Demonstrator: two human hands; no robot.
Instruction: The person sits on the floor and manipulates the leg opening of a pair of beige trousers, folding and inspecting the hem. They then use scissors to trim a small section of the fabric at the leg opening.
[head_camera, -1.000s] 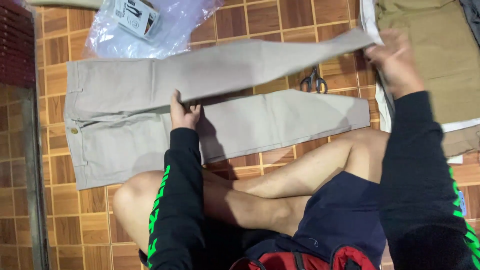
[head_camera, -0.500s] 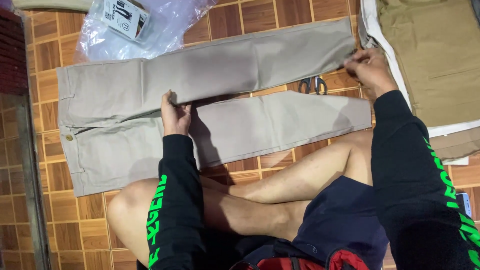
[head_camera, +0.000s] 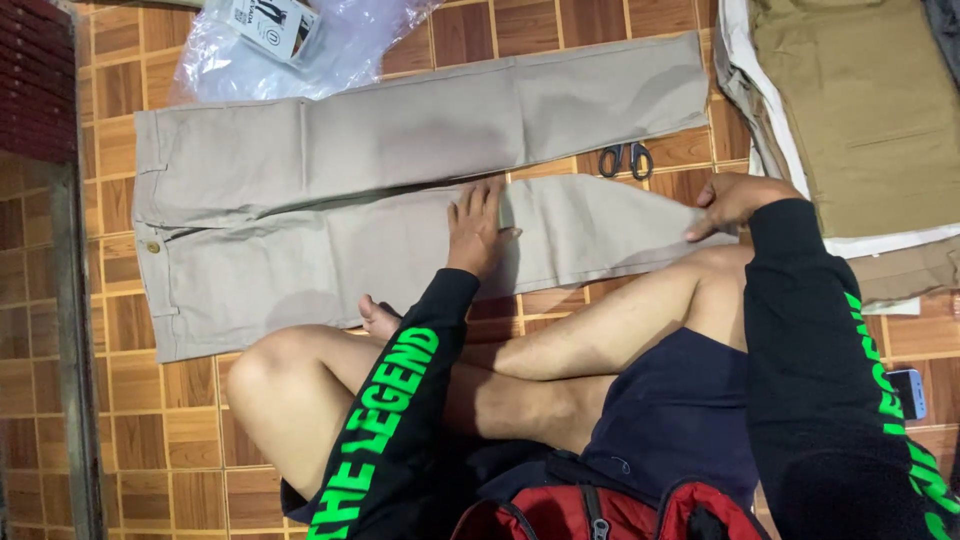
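since before, right hand (head_camera: 735, 203) moved nearer, now pinching the beige cotton trousers (head_camera: 400, 200) at the near leg's hem; left hand (head_camera: 477, 228) presses open-palmed on that leg.

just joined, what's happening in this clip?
A person sits cross-legged on a wooden parquet floor with beige cotton trousers spread flat in front. The left hand presses flat on the nearer leg mid-length; the right hand grips that leg's hem. Black-handled scissors lie between the legs, a clear plastic bag beyond them.
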